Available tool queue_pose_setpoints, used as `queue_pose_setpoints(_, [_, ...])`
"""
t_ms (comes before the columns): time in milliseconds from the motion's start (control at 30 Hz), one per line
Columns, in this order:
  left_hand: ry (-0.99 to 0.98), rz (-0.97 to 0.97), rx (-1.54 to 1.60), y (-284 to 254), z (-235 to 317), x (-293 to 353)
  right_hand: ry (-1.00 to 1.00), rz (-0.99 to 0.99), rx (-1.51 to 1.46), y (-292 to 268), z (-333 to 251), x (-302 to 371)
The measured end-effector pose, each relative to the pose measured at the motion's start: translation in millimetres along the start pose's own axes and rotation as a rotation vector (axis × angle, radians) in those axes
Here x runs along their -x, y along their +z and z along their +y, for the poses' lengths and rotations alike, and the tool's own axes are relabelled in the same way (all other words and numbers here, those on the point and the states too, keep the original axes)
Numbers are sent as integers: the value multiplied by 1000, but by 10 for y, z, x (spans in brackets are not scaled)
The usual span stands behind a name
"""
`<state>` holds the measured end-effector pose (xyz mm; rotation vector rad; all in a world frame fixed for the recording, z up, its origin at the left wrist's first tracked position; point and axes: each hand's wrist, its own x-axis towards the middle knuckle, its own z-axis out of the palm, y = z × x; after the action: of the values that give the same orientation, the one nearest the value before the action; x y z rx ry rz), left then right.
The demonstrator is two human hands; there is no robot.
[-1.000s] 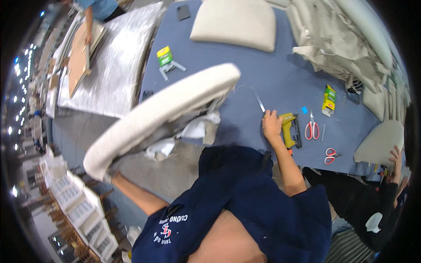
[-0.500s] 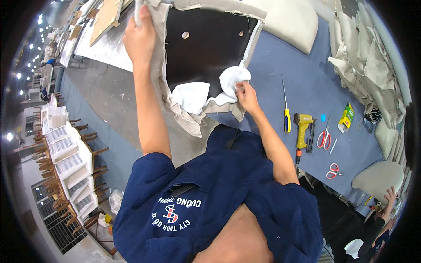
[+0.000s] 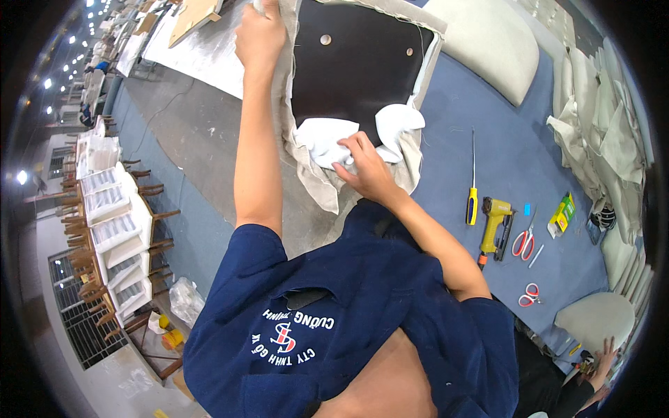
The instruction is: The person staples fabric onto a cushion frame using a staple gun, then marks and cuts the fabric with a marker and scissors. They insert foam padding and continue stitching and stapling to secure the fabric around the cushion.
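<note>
An upholstered seat panel lies with its dark underside up, beige fabric folded around its edges. Two small round spots show in the dark board. At the panel's upper left corner, my left hand is closed on its edge; part of that grip is cut off by the frame. White padding sticks out in loose flaps along the near edge. My right hand is at the middle of that edge, thumb and fingers closed on the left flap of padding.
On the blue table lie a screwdriver, a yellow staple gun, red-handled scissors, small snips and a yellow-green box. Beige cushions and fabric are stacked right. A co-worker's hand touches a rounded pad.
My right hand has let go of the right padding flap and moved left onto the left one. The panel and my left hand sit farther right in view.
</note>
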<state>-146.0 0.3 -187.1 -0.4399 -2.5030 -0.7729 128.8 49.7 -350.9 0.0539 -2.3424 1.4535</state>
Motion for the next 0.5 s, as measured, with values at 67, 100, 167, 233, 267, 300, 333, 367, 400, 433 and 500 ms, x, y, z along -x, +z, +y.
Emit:
queue_pose_setpoints(67, [-45,-47,-65,-30,6,6,-95,130,29,108,-103,-245])
queue_pose_setpoints(100, [-61,-67,-90,-43,67,-19,-169,82,67,160,-75,-346])
queue_pose_setpoints(167, [-211,-175,2,-66,251,75,-45,14,70,190,-52,-409])
queue_pose_setpoints(233, [-275,-217,-4,-117,274,128,-3,-43,115,290,5,-324])
queue_pose_setpoints(267, [-277,-209,9,-139,231,149,29,-136,124,350,37,-259])
queue_pose_setpoints(300, [-292,-179,26,-180,132,187,29,-102,120,402,-43,-176])
queue_pose_setpoints(333, [-321,-214,-18,-214,83,189,54,-78,61,421,-75,-148])
queue_pose_setpoints(367, [-342,-188,-62,-239,-32,209,42,-81,28,421,-123,-123])
queue_pose_setpoints(400, [-354,-186,-59,-234,-33,225,31,-119,84,421,-108,-101])
queue_pose_setpoints(433, [-367,-195,-63,-232,-26,242,32,-154,136,431,-92,-109])
queue_pose_setpoints(500, [-351,-154,-51,-186,57,241,-36,-183,126,373,-120,-200])
